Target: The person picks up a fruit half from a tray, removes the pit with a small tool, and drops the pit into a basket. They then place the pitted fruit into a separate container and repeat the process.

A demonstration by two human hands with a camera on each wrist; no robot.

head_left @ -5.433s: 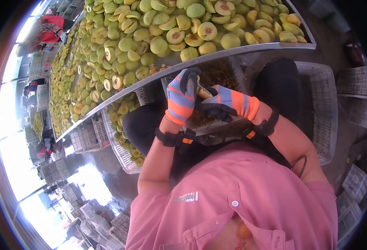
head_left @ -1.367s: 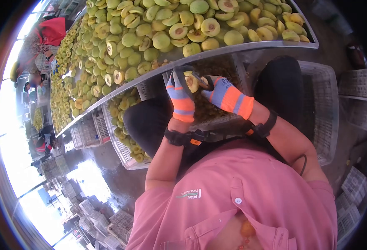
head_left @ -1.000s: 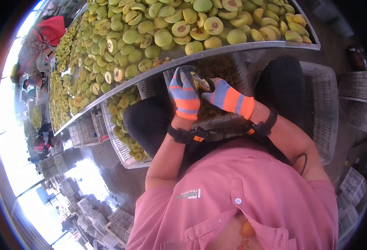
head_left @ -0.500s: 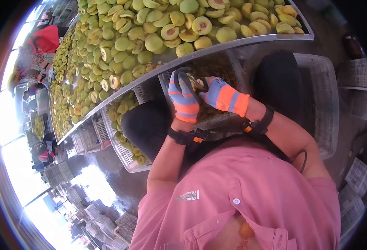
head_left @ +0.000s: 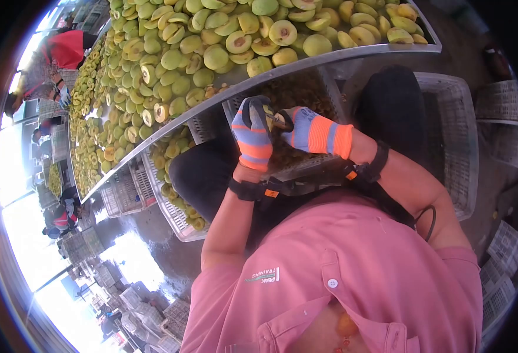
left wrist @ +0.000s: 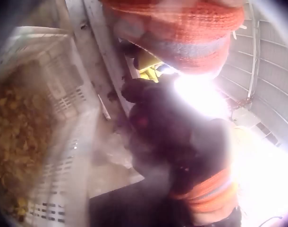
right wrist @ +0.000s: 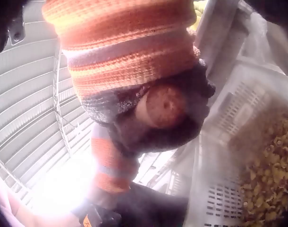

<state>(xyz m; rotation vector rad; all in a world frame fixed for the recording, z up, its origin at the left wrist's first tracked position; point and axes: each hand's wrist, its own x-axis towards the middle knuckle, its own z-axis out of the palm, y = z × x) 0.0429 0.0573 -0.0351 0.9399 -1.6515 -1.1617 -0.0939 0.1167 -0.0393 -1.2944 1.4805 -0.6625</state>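
Observation:
In the head view both hands wear grey-and-orange striped gloves with dark palms, and they meet over a crate below the table edge. My left hand [head_left: 252, 134] grips a yellow-green stone fruit half [head_left: 269, 118], mostly covered by its fingers. Beside it, my right hand [head_left: 316, 130] holds a small tool [head_left: 280, 120] whose working end points into the left hand's grasp. The right wrist view shows the tool's round brown handle end [right wrist: 166, 106] sticking out of the curled dark fingers. In the left wrist view glare and blur hide the fruit.
A metal-edged table [head_left: 329, 60] heaped with stone fruit halves [head_left: 216, 57] lies in front. Beneath it are a crate of brownish scraps [right wrist: 271, 165] and a white crate of fruit [head_left: 183, 230]. Another crate [head_left: 467, 147] stands right of the knee. A person in red [head_left: 67, 52] works at far left.
The fruit's cut face, visible between the hands 1.4 s ago, has turned mostly out of sight in the left hand. Both hands stay close together, shifting slightly. The view has shifted a little.

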